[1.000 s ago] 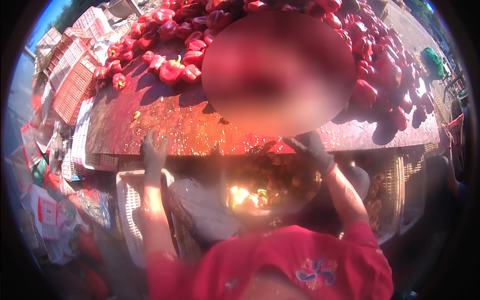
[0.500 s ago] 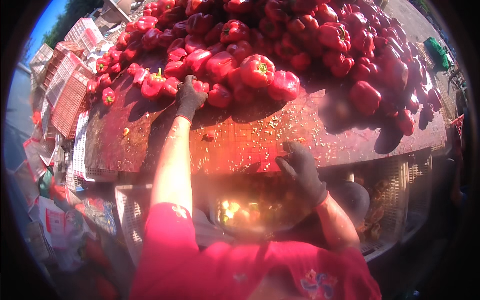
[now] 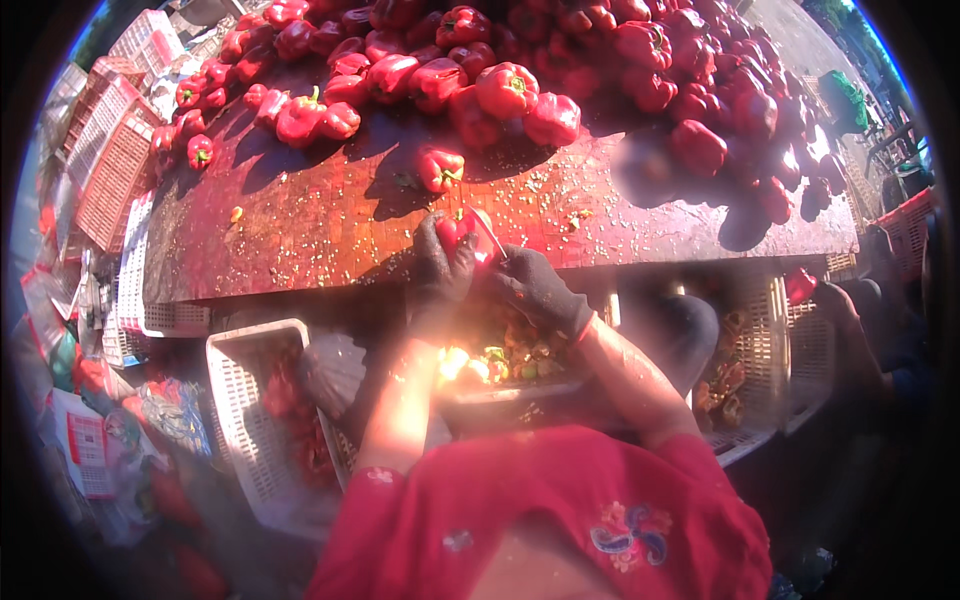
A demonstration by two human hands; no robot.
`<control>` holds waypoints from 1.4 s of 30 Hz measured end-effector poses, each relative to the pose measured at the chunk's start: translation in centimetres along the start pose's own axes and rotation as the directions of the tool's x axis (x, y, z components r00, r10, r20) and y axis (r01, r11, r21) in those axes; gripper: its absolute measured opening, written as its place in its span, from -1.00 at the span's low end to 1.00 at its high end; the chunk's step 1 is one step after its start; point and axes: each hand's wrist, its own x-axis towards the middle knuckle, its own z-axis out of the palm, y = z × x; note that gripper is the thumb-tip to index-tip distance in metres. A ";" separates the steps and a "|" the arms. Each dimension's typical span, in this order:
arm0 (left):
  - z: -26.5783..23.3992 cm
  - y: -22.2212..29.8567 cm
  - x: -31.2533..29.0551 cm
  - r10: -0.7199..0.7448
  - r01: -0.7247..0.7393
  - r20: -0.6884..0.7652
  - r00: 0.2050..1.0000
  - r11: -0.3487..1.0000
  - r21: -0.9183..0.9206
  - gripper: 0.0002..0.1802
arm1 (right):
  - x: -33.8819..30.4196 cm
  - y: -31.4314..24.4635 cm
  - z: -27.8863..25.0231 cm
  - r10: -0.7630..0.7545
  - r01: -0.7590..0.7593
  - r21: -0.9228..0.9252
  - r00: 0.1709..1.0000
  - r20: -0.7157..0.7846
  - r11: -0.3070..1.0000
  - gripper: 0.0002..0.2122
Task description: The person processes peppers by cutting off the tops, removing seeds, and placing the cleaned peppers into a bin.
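My left hand (image 3: 443, 262), in a dark glove, is closed around a red bell pepper (image 3: 462, 232) just over the near edge of the wooden table (image 3: 330, 235). Close on its right, my gloved right hand (image 3: 540, 285) is closed on what looks like a small knife (image 3: 491, 236); its thin blade lies against the pepper's right side, and the handle is hidden in my fingers. Another red bell pepper (image 3: 440, 168) lies alone on the tabletop beyond my hands. A large heap of red bell peppers (image 3: 600, 60) covers the far side.
Below the table edge stands a container of pepper scraps (image 3: 510, 365). White plastic crates flank my legs, one at left (image 3: 240, 420) and one at right (image 3: 765, 350). At far right another person's hand (image 3: 835, 300) holds a red pepper. Stacked crates (image 3: 110, 170) stand at far left.
My left hand has drawn back from the heap with a pepper in it, down to the near table edge. My right hand has moved left to meet it. The view has shifted slightly.
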 end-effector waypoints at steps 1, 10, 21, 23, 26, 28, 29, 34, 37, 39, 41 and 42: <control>-0.1 0.3 0.0 -0.047 0.047 0.009 0.999 0.999 0.010 -0.39 | -0.4 1.0 0.3 0.017 -0.019 0.035 0.999 0.038 0.999 -0.81; -2.0 -0.5 -0.2 -0.073 0.067 -0.026 0.997 0.984 -0.167 -0.48 | -2.9 -0.4 1.1 0.173 -0.164 0.087 0.980 -0.097 0.983 -0.69; -2.0 3.0 0.3 -0.014 0.101 0.242 0.970 0.930 -0.352 -0.48 | 3.0 -2.4 -1.1 0.146 -0.178 0.604 0.984 0.102 0.777 -0.58; -2.0 3.4 0.1 -0.080 0.205 0.310 0.947 0.895 -0.396 -0.51 | 1.9 -2.8 -1.3 0.191 -0.211 0.574 0.977 0.094 0.791 -0.66; -0.6 1.4 -0.3 0.006 0.139 0.281 0.960 0.859 -0.493 -0.54 | 1.1 -1.7 -0.8 0.150 -0.123 0.673 0.989 0.018 0.729 -0.69; -0.6 1.6 -0.1 -0.043 0.219 0.335 0.941 0.833 -0.508 -0.55 | 0.6 -2.6 -1.1 0.212 -0.181 0.677 0.976 0.038 0.714 -0.73; -0.5 1.6 0.0 -0.059 0.245 0.355 0.933 0.827 -0.507 -0.54 | 0.6 -1.1 -1.3 0.243 -0.210 0.656 0.969 0.042 0.725 -0.73; -1.0 2.1 0.5 -0.093 0.583 0.583 0.807 -0.026 -0.812 -0.51 | -0.5 -0.3 -1.3 0.165 -0.064 0.735 0.984 -0.066 0.675 -0.84; -0.9 1.7 0.5 -0.210 0.564 0.557 0.804 -0.030 -0.825 -0.42 | 1.0 0.3 -2.0 0.262 -0.128 0.796 0.964 -0.040 0.592 -0.80; -0.4 1.2 0.6 -0.189 0.536 0.573 0.798 -0.212 -0.817 -0.35 | 1.6 4.9 -2.8 0.048 0.024 0.511 0.991 -0.127 0.859 -0.97; 0.1 3.0 -0.3 -0.153 0.500 0.502 0.851 -0.051 -0.864 -0.44 | 1.9 2.4 -1.6 0.074 0.032 0.623 0.987 -0.142 0.781 -0.90; 0.3 4.1 -0.7 -0.131 0.476 0.469 0.873 0.027 -0.879 -0.49 | 1.9 0.9 -1.2 0.087 0.041 0.674 0.984 -0.156 0.738 -0.86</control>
